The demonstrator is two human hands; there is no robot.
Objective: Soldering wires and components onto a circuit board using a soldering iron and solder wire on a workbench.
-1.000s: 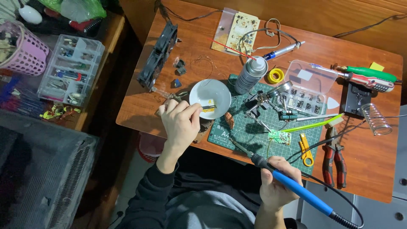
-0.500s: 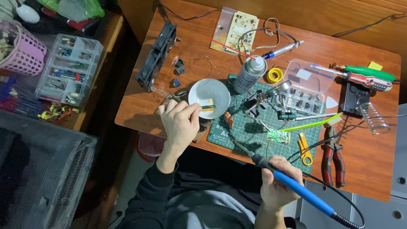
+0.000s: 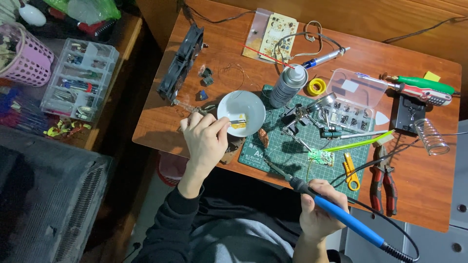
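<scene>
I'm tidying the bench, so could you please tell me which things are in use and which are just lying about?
In use: blue-handled soldering iron in right hand; small green circuit board; white round dish by left hand; green cutting mat.

Lying about: grey spray can; red-handled pliers; black fan; yellow solder reel.

Dish point(image 3: 241, 113) on surface point(image 3: 419, 195), just left of mat point(image 3: 297, 151). Left hand point(image 3: 204, 141) at dish's near-left rim. Spray can point(image 3: 288, 85) behind dish, to its right. Small board point(image 3: 321, 157) on mat. Right hand point(image 3: 321, 209) at near edge, holding iron point(image 3: 336, 212), tip over mat. Pliers point(image 3: 384, 182) right of mat. Parts box point(image 3: 353, 100) behind mat. Fan point(image 3: 181, 62) far left on surface.
</scene>
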